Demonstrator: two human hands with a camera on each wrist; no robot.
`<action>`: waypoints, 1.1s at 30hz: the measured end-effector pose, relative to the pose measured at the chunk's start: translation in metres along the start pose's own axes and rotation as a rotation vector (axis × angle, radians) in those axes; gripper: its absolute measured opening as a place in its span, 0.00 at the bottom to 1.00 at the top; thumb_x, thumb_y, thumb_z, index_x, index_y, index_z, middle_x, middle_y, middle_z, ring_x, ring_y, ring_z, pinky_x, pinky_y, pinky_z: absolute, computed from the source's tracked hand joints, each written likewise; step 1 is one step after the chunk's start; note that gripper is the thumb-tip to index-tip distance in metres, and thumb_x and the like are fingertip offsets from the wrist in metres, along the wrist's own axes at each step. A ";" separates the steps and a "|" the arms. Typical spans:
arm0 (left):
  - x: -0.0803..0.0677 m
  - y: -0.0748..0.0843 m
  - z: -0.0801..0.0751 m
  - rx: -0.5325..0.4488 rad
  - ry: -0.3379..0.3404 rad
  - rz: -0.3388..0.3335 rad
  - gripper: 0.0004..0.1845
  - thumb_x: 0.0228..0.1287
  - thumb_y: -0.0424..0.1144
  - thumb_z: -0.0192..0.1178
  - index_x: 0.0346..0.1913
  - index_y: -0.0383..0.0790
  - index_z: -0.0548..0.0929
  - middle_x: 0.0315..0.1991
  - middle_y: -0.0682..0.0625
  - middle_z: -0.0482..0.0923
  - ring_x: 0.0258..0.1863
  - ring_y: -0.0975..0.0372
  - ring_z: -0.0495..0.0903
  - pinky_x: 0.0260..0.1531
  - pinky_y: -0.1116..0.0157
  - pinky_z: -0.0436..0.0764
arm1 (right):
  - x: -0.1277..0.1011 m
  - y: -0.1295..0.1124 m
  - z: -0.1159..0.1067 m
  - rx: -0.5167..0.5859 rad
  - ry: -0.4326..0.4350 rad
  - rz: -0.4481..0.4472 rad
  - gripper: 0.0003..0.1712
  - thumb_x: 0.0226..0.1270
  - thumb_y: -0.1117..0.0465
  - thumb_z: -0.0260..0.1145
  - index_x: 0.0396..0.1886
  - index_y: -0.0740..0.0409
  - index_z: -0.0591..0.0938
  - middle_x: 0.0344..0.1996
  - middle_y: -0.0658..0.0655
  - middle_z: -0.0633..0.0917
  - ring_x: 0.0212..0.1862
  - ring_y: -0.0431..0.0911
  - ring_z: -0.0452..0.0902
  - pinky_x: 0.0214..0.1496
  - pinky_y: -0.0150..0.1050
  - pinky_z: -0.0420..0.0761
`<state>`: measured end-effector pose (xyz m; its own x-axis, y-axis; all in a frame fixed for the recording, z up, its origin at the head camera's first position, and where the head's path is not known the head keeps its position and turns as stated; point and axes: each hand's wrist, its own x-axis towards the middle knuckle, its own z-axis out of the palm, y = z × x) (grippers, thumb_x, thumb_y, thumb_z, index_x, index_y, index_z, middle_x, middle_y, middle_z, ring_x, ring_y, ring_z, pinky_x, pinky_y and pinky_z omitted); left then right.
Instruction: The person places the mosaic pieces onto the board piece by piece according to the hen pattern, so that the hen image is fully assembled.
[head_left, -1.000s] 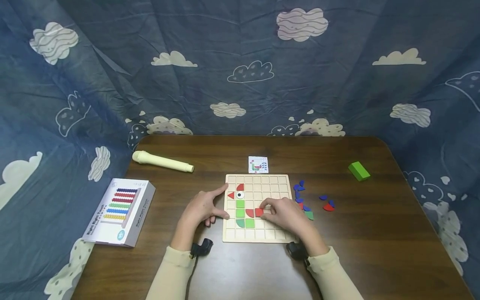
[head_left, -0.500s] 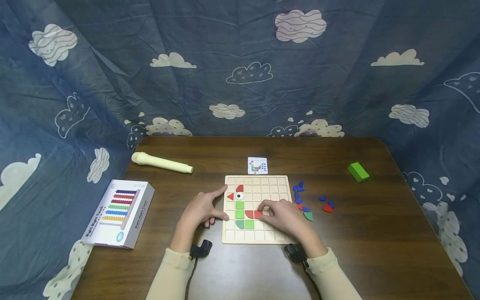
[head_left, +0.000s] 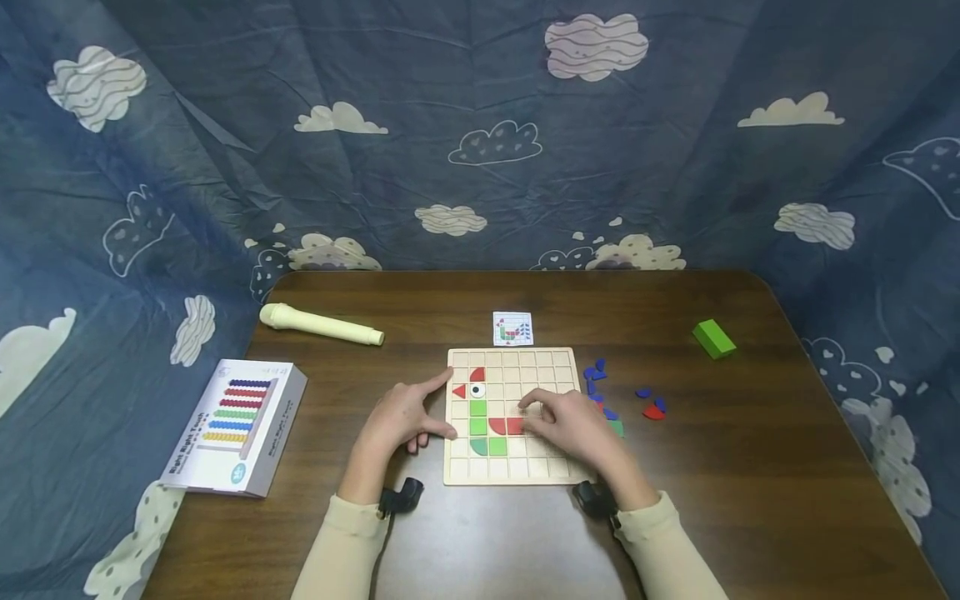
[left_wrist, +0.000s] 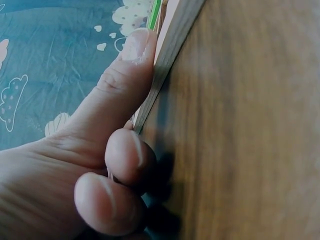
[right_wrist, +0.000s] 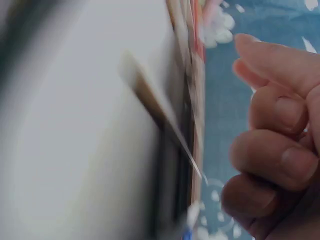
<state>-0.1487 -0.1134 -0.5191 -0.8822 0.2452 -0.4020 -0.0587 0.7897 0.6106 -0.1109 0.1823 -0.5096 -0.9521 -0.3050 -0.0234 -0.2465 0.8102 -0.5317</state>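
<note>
A wooden grid board (head_left: 540, 367) lies mid-table. On it sit a red triangle (head_left: 459, 390), an eye tile (head_left: 477, 390), green squares (head_left: 478, 408) and a red quarter-circle (head_left: 498, 426). My left hand (head_left: 420, 412) braces the board's left edge with index finger and thumb. In the left wrist view the thumb (left_wrist: 125, 85) lies straight along that edge (left_wrist: 170, 55), the other fingers curled. My right hand (head_left: 543, 417) rests on the board. Its curled fingertips pinch a red square tile (head_left: 513, 426) lying beside the quarter-circle. The right wrist view is blurred and shows curled fingers (right_wrist: 280, 150).
Loose blue tiles (head_left: 596, 371), a red one (head_left: 654, 412) and a half-hidden green one (head_left: 617, 427) lie right of the board. A pattern card (head_left: 513, 328) sits behind it. A green block (head_left: 713, 338) is far right; a cream tube (head_left: 321, 325) and an abacus box (head_left: 236, 425) are at left.
The right hand has shifted the red square tile slightly left, flush against the red quarter-circle. The left hand has stayed on the board's edge.
</note>
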 end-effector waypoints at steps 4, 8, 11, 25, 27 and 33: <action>0.001 0.000 0.001 0.004 0.001 -0.008 0.58 0.35 0.56 0.81 0.74 0.76 0.61 0.10 0.52 0.74 0.09 0.62 0.76 0.12 0.67 0.77 | -0.009 0.024 -0.025 0.136 0.067 0.035 0.13 0.62 0.52 0.74 0.47 0.45 0.87 0.12 0.44 0.70 0.17 0.38 0.62 0.20 0.33 0.64; 0.000 0.001 0.001 -0.002 -0.003 -0.014 0.58 0.36 0.56 0.81 0.74 0.76 0.60 0.10 0.52 0.74 0.09 0.62 0.76 0.12 0.67 0.77 | -0.028 0.067 -0.049 0.256 0.144 0.161 0.18 0.63 0.47 0.73 0.50 0.47 0.85 0.15 0.48 0.70 0.19 0.41 0.64 0.21 0.35 0.66; 0.000 0.002 0.001 -0.014 -0.002 -0.014 0.58 0.36 0.55 0.82 0.74 0.76 0.61 0.10 0.52 0.73 0.08 0.62 0.76 0.12 0.67 0.77 | -0.047 0.100 -0.062 0.241 0.168 0.246 0.21 0.64 0.43 0.70 0.51 0.49 0.82 0.17 0.50 0.71 0.20 0.42 0.65 0.22 0.36 0.66; 0.000 0.000 0.000 -0.014 0.003 0.002 0.58 0.35 0.56 0.82 0.73 0.75 0.62 0.09 0.53 0.72 0.08 0.62 0.76 0.12 0.66 0.77 | -0.070 0.143 -0.072 0.043 0.036 0.388 0.28 0.64 0.40 0.70 0.52 0.56 0.81 0.20 0.50 0.71 0.23 0.44 0.65 0.22 0.35 0.62; 0.000 0.000 0.001 -0.012 0.002 0.005 0.58 0.35 0.56 0.82 0.73 0.76 0.62 0.09 0.53 0.72 0.08 0.62 0.76 0.12 0.66 0.78 | -0.070 0.142 -0.071 0.032 0.039 0.392 0.26 0.65 0.42 0.70 0.52 0.56 0.81 0.19 0.50 0.71 0.22 0.44 0.65 0.22 0.35 0.62; 0.000 0.000 0.000 -0.010 0.003 -0.002 0.57 0.35 0.56 0.82 0.73 0.76 0.61 0.09 0.53 0.72 0.08 0.62 0.76 0.12 0.66 0.78 | -0.068 0.138 -0.069 0.020 0.020 0.371 0.25 0.67 0.44 0.68 0.58 0.51 0.82 0.19 0.50 0.71 0.22 0.44 0.65 0.22 0.36 0.62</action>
<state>-0.1484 -0.1134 -0.5194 -0.8834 0.2417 -0.4014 -0.0653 0.7848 0.6163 -0.0927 0.3491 -0.5232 -0.9794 0.0181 -0.2012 0.1198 0.8540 -0.5064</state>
